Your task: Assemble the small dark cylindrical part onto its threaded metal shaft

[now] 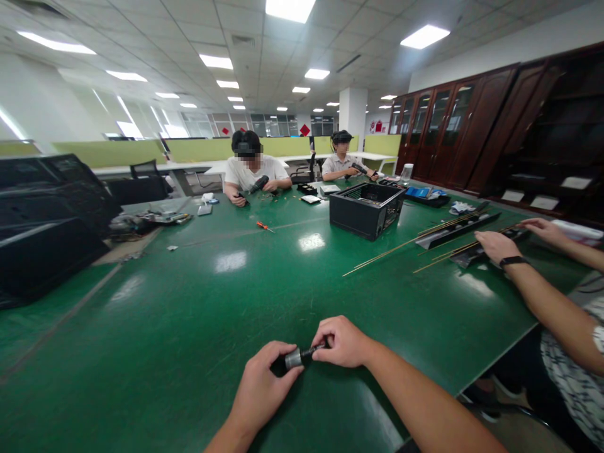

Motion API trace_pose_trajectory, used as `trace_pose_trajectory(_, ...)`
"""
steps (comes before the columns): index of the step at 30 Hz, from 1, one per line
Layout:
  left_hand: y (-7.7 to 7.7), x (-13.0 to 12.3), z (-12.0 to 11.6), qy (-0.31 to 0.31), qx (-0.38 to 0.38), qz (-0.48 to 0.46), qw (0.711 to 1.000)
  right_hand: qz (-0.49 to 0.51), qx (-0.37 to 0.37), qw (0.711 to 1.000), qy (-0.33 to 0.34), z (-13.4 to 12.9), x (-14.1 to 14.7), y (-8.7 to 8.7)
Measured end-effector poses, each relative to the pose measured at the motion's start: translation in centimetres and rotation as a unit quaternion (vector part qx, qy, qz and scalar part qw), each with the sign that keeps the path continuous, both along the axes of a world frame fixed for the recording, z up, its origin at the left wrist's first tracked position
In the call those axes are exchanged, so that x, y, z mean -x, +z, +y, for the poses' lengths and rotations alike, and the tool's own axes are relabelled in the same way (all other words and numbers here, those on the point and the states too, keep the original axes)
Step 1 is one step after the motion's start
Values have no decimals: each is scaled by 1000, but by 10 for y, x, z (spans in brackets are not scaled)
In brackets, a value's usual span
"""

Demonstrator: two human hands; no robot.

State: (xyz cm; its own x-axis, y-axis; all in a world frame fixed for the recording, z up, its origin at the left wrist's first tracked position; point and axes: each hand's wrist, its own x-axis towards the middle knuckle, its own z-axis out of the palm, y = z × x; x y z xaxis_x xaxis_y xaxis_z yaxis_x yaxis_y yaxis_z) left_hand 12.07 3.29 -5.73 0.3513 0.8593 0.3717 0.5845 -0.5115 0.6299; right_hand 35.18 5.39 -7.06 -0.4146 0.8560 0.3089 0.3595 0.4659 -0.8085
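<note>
Near the front of the green table, my left hand (267,387) holds a short silver cylinder (293,358) with dark ends between thumb and fingers. A thin dark rod (313,350) meets the cylinder's right end, and its outer part lies in the closed fingers of my right hand (340,341). Rod and cylinder are roughly in line. Whether the rod is fixed in the cylinder or only touches it, I cannot tell. Their exact kind is too small to make out.
An orange screwdriver (264,226) lies farther off on the green table (198,308). Beyond stands an open black metal case (365,211). At right, a co-worker's hands (500,247) are at thin rods (446,254) and dark rails. Two people work across the table. Dark panels (51,214) stand left.
</note>
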Motion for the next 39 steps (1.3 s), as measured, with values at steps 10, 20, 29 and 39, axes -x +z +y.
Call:
trace_pose_trajectory(10,1,1,0,8,21,-14,1000,21,20,1000,-4,-1,1,-2)
trace_pose_trajectory(20,3,-6,-2,7,45,-12,999,14,32,999,-16,-4,0,1)
trace_pose_trajectory(29,3,-9,-5,0,58,-8,998,14,66,998,0,-9,-3,7)
trace_pose_trajectory(39,2,-3,-4,-5,72,-35,997,-11,37,999,-5,-11,0,8)
